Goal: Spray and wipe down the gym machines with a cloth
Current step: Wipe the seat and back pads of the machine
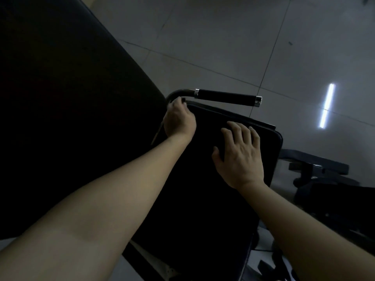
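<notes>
A black padded seat of a gym machine fills the middle of the view. My left hand grips its far left corner with curled fingers, just below the bent bar of a black handle with chrome ends. My right hand lies flat on the pad near its far right corner, fingers spread. A thin dark layer runs along the pad's far edge between the hands; the light is too dim to tell whether it is a cloth. No spray bottle is in view.
A large black back pad rises on the left. Grey floor tiles lie beyond, with a bright light reflection. Dark frame parts of another machine stand at the right, and more frame parts sit below the seat.
</notes>
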A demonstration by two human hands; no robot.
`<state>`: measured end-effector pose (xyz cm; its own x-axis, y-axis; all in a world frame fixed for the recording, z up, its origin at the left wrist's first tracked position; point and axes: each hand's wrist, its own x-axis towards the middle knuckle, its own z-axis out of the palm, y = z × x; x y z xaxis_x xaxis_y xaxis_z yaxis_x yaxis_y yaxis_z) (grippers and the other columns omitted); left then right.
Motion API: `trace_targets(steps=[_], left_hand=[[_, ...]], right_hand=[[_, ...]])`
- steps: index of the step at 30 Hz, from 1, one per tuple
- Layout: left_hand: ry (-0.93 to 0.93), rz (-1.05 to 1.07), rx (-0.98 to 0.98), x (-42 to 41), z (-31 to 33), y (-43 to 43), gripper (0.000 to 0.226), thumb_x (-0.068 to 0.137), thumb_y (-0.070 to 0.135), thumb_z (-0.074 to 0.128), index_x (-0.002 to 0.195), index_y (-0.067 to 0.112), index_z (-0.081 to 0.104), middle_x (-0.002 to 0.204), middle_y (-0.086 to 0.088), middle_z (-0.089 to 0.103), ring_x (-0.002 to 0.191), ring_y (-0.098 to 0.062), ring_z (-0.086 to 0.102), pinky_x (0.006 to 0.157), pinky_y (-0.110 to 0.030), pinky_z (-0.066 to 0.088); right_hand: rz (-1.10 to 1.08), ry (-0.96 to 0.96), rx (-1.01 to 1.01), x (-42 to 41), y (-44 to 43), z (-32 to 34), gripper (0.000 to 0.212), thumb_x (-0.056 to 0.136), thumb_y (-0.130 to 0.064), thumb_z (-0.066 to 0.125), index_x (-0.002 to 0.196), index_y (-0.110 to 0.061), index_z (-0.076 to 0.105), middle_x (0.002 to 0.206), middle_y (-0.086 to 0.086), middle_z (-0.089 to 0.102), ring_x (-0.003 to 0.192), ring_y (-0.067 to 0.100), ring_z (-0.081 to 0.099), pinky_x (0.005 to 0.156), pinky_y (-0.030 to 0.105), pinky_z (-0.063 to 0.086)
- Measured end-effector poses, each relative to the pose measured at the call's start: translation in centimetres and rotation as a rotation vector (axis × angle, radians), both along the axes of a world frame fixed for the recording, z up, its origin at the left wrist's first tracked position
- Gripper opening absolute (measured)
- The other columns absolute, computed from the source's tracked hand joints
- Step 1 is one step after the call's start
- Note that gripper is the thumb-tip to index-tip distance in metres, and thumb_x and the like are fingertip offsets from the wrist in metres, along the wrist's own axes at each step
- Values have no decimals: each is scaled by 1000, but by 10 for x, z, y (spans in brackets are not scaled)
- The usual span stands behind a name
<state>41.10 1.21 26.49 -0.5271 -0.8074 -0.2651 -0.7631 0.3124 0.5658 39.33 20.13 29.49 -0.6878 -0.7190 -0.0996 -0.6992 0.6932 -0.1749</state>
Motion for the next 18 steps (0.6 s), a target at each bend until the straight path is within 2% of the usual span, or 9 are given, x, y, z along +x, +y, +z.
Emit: trace_targets(steps=[4,7,12,18], left_hand=[[-49,-316,-160,-33,0,-7,31,106,27,40,115,14,66,119,-12,65,111,-33,60,91,-41,42],[33,-564,-172,-32,0,9,27,104,24,44,103,17,70,110,-5,68,103,-29,61,95,-41,38],[220,-562,-4,-19,10,8,26,104,17,48,104,12,73,111,-4,72,106,-25,64,97,-37,46],[268,-487,-57,9,33,28,26,105,20,48,111,12,72,116,-2,71,108,-17,64,92,-24,45]], right_hand=[[12,11,-16,-1,1,-3,54,93,-50,48,136,-17,48,150,7,41,143,27,31,121,50,20],[14,10,-16,-1,1,-3,56,93,-50,48,138,-17,48,150,8,41,143,27,32,121,49,20],[11,23,-45,-1,2,-3,55,92,-51,48,136,-18,49,149,7,42,141,26,33,120,48,22],[12,39,-87,0,3,-3,52,90,-50,51,132,-20,52,146,4,46,139,25,37,119,45,23]])
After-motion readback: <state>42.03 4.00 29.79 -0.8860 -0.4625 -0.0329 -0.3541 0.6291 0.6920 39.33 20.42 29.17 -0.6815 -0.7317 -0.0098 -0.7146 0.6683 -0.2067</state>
